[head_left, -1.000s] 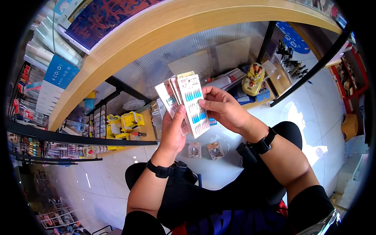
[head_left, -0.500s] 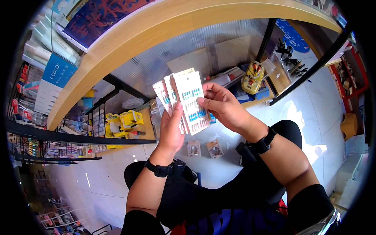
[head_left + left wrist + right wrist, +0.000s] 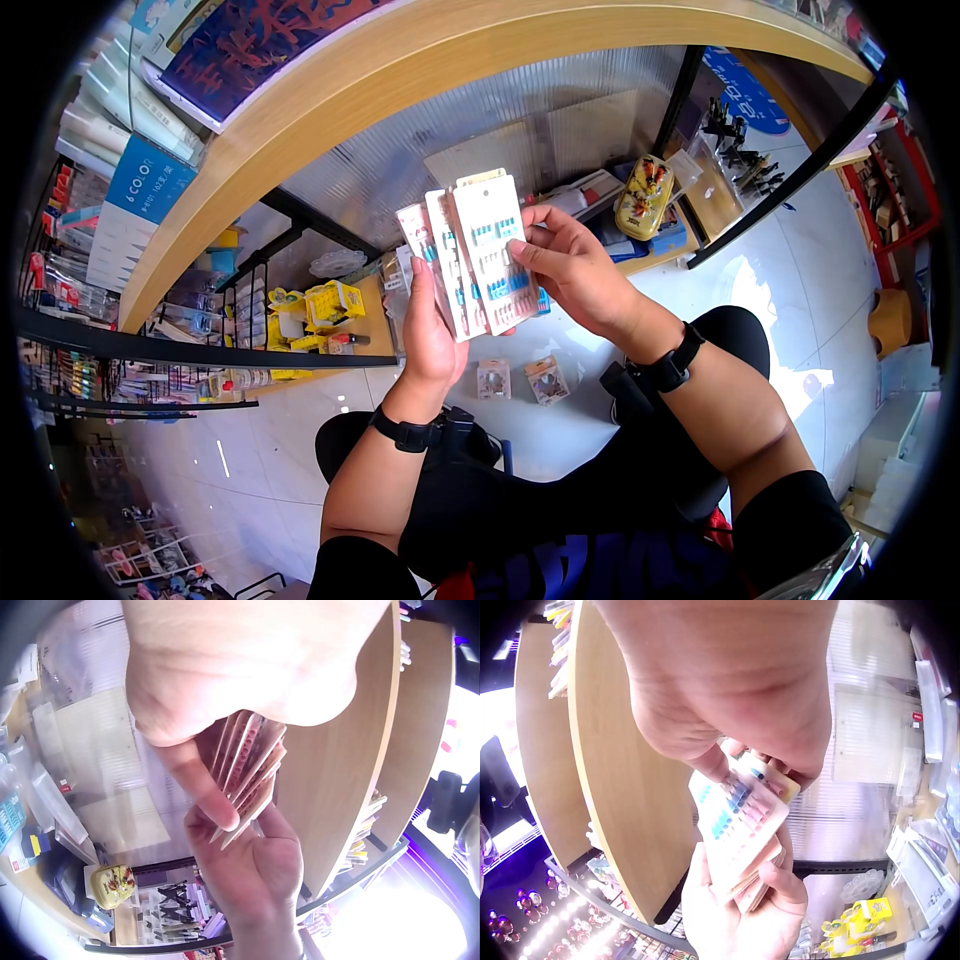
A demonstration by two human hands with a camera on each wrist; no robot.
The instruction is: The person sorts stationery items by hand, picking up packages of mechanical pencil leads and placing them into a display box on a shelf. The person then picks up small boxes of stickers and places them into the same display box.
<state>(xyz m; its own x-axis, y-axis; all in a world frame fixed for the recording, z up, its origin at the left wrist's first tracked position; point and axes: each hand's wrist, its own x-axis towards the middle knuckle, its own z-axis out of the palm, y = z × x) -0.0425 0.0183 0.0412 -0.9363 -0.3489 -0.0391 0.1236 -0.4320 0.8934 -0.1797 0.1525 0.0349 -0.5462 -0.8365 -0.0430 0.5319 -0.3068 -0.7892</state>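
Both hands hold a fanned stack of packaged cards up in front of the body. The front card is pale and carries rows of small blue, white and pink pieces, too small to name. My left hand cradles the stack from below, its thumb up along the left edge. My right hand pinches the front card's right edge, thumb on its face. In the left wrist view the cards spread edge-on between the hands. The right wrist view shows the front card slanting above my left palm.
A curved wooden shelf edge arches close beyond the hands. Two small clear packs lie on the tiled floor below. Yellow boxes stand on the lower shelf at left, a yellow case at right. A black metal bar runs along the left.
The stack has risen slightly, and more of the card behind the front one shows. My left thumb has shifted leftward off the front card to the stack's left edge. My right hand keeps its pinch.
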